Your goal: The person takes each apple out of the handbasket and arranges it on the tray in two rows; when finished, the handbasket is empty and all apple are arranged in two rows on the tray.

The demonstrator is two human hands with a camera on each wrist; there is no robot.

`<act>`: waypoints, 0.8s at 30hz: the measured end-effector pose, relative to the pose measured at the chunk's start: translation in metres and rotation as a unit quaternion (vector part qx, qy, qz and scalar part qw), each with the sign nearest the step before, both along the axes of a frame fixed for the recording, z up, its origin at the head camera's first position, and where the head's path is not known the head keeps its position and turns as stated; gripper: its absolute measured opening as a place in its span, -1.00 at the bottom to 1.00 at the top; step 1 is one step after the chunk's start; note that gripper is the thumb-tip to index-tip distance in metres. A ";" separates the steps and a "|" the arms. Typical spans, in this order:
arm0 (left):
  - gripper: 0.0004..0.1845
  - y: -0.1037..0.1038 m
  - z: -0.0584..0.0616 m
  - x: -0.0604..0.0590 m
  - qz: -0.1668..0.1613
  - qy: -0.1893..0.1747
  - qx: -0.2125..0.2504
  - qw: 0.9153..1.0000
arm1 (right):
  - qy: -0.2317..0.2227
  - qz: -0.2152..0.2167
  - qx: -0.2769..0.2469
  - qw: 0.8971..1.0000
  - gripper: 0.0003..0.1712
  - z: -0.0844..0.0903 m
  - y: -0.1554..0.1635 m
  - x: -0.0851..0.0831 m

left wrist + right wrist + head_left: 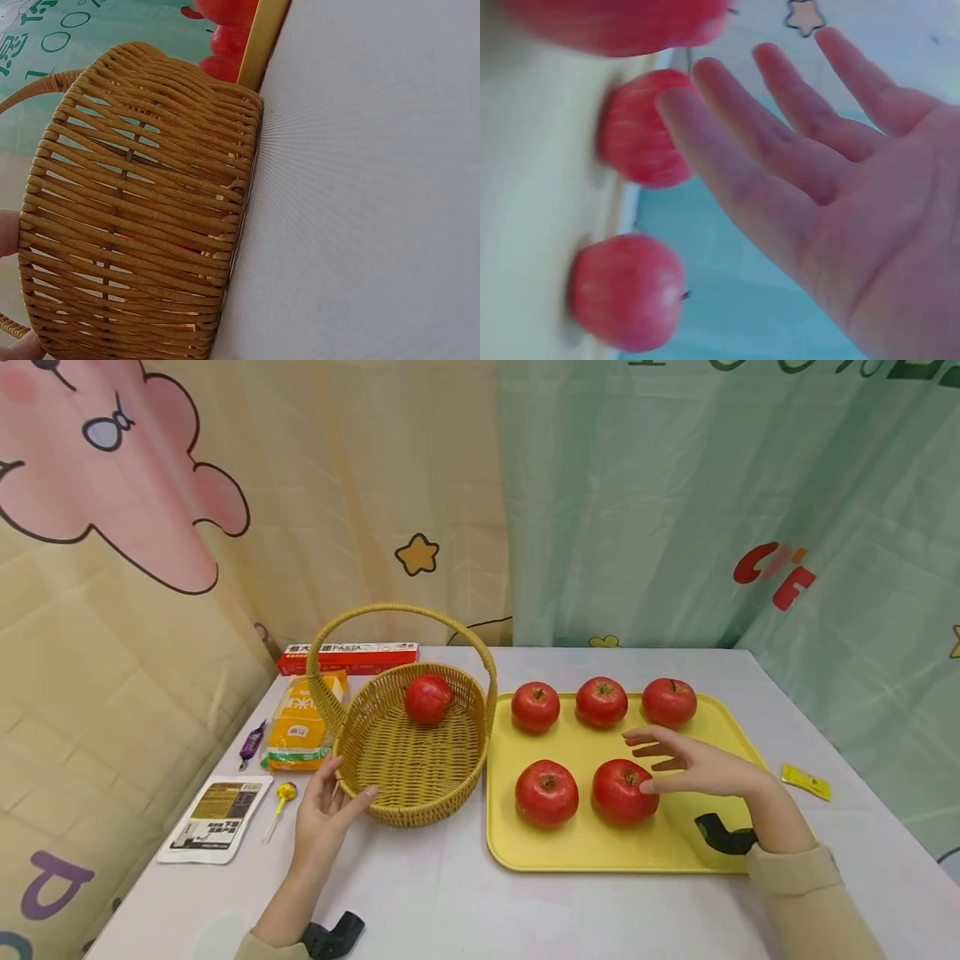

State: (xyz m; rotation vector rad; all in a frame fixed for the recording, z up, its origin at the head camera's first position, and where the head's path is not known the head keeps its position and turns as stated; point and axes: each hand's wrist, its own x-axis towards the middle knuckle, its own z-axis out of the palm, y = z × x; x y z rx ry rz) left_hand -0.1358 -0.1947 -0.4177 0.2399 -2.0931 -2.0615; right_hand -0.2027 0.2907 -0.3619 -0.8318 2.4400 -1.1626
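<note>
A woven basket (408, 814) with an arched handle stands mid-table, one red apple (428, 699) inside it. My left hand (330, 793) rests open against its near-left wall; in the left wrist view, fingertips (7, 232) touch the basket (135, 210). To the right, a yellow tray (585, 852) holds several apples. My right hand (660, 762) hovers open over the tray, fingers spread, thumb by the front-right apple (625, 791). The right wrist view shows the open palm (832, 165) beside blurred apples (626, 292) on the tray (532, 187).
Left of the basket lie a red pasta box (348, 657), an orange packet (303, 722), a purple sweet (252, 743), a lollipop (285, 793) and a white packet (217, 818). A yellow sachet (806, 781) lies right of the tray. Curtains hang close behind the table.
</note>
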 end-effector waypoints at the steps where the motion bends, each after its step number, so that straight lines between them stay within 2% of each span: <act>1: -0.24 0.000 0.000 0.000 0.000 0.001 0.000 1.000 | 0.017 -0.001 -0.008 1.000 -0.36 0.006 -0.003 -0.001; 4: -0.24 0.000 0.000 0.000 0.001 0.000 -0.002 1.000 | 0.066 -0.003 -0.028 0.997 -0.44 0.024 -0.016 -0.005; 7: -0.25 0.000 0.001 0.001 0.002 -0.001 -0.004 1.000 | 0.090 0.002 -0.052 0.995 -0.45 0.043 -0.036 -0.008; 13: -0.25 0.000 0.001 0.001 0.003 -0.001 -0.005 1.000 | 0.075 0.005 -0.090 0.993 -0.44 0.072 -0.083 -0.014; 17: -0.24 0.000 0.001 0.001 0.002 0.001 -0.002 1.000 | 0.074 0.033 -0.132 0.988 -0.46 0.080 -0.116 -0.022; 24: -0.24 -0.001 0.000 0.000 -0.005 0.006 -0.001 1.000 | 0.083 0.073 -0.179 0.978 -0.52 0.082 -0.168 -0.036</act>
